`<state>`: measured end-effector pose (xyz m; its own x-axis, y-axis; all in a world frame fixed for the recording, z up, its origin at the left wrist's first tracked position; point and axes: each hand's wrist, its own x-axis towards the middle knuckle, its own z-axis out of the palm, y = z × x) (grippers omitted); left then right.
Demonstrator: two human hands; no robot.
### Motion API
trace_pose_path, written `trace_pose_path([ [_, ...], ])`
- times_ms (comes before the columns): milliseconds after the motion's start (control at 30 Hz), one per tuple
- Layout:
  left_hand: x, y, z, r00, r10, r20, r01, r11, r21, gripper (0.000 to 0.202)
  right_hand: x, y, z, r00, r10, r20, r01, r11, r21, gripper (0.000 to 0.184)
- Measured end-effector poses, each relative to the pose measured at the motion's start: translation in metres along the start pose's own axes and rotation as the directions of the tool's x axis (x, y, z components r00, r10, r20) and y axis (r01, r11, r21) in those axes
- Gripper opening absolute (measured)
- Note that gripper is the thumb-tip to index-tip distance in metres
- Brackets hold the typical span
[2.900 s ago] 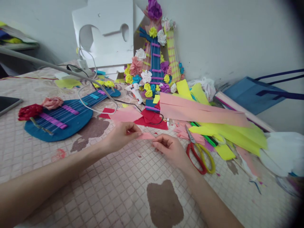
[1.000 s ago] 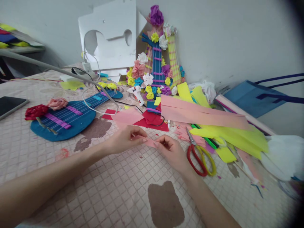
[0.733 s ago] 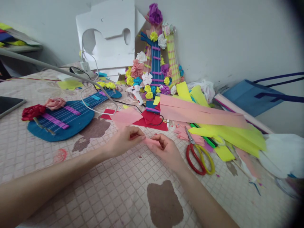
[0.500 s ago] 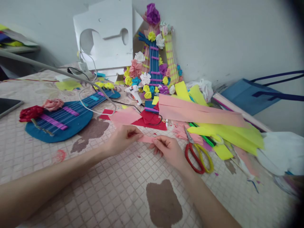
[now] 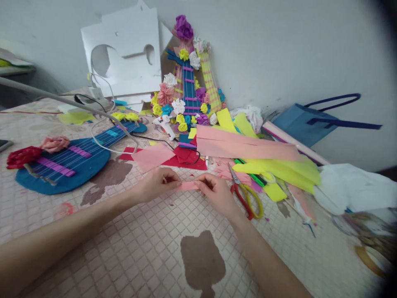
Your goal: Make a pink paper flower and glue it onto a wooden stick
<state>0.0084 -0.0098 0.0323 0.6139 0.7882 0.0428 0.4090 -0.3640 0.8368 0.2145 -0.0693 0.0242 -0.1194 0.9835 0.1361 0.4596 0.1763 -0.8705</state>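
A small pink paper strip [image 5: 187, 186] is pinched between both hands just above the patterned tablecloth [image 5: 149, 244]. My left hand [image 5: 155, 184] grips its left end with closed fingers. My right hand [image 5: 214, 192] pinches its right end, fingers curled. Red and yellow handled scissors [image 5: 246, 196] lie just right of my right hand. A square pink sheet [image 5: 151, 157] and red paper pieces [image 5: 186, 156] lie just beyond my hands.
A blue paper guitar [image 5: 65, 159] with red and pink roses lies at the left. Flower-decorated guitars [image 5: 189, 91] lean on the wall beside a white glue gun [image 5: 163, 123]. Long pink strips [image 5: 245, 147], yellow sheets [image 5: 279, 169] and a blue bag [image 5: 304, 122] fill the right.
Both hands stay pinched on the pink strip, shifting their grip along it slightly. The camera has turned a little to the right, so everything has slid left in view.
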Motion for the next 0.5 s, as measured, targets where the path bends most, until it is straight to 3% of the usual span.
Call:
trace_pose_path([
  [133,0.014,0.005,0.004,0.998,0.022,0.065,-0.021,1.0,-0.004,0.02,-0.01,0.001,-0.027,1.0,0.017,-0.007,-0.018,0.998,-0.056,0.016],
  [267,0.042,0.024,0.019,0.997,0.059,0.049,-0.054,0.994,-0.097,0.019,-0.034,0.022,-0.07,0.968,0.047,-0.245,-0.111,0.96,-0.258,0.023],
  [367,0.075,0.048,0.043,0.99,0.134,0.031,-0.129,0.983,-0.134,0.019,-0.055,0.043,-0.092,0.942,0.059,-0.332,-0.24,0.808,-0.539,0.023],
  [500,0.117,0.071,0.084,0.99,0.134,0.052,-0.134,0.991,0.004,0.016,-0.071,0.056,-0.092,0.938,0.101,-0.332,-0.319,0.63,-0.708,0.028],
])
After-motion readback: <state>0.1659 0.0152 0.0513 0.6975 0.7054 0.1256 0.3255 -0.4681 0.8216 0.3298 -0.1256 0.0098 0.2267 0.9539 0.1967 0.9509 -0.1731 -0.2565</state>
